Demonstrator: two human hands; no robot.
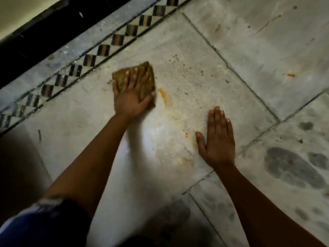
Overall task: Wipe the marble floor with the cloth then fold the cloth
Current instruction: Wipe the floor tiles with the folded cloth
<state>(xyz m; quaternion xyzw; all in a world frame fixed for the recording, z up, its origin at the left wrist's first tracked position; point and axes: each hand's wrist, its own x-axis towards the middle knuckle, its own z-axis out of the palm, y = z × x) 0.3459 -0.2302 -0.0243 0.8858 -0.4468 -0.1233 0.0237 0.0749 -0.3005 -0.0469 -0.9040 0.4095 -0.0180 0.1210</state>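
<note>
My dark blue sleeve [44, 220] sits nearest. My right hand [216, 139] lies flat, released, on the pale grey marble floor [187, 107]. Farther out, my left hand [131, 93] presses the folded mustard-yellow cloth [147, 75] with straight fingers. I'm mid-wipe; next I'd sweep toward the orange smear [164, 97] just beside it.

Two hands, left hand [132, 97] and right hand [216, 138], one cloth [147, 77], one marble floor [195, 97]
</note>
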